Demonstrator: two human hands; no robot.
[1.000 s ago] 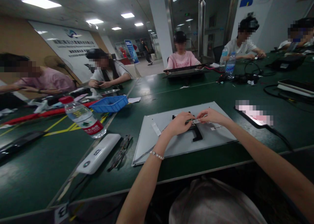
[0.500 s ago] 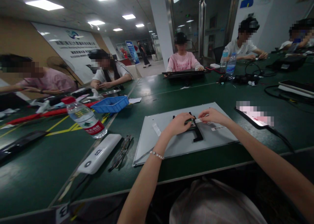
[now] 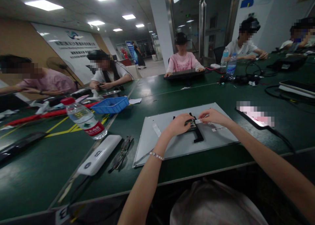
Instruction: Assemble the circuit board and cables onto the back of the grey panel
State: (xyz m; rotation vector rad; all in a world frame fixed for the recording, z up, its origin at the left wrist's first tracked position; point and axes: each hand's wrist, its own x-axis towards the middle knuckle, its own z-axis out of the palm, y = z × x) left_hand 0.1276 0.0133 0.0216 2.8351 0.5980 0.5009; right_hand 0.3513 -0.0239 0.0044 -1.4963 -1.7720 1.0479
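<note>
Gently, with left hand (image 3: pixel 180 123) bent over black bracket (image 3: pixel 199 135) on grey panel (image 3: pixel 172 148), brace lightly against sliding; with right hand (image 3: pixel 211 116) pinching small white strip (image 3: pixel 198 121) just beside bracket, work low and flat, avoiding twist or sideways jerk; behind left hand, much of bracket's middle hidden, so impossible to tell whether clasping or merely resting there; too small to make out, strip's far end and whether attached; cut off at frame edges, both forearms (image 3: pixel 145 182).
</note>
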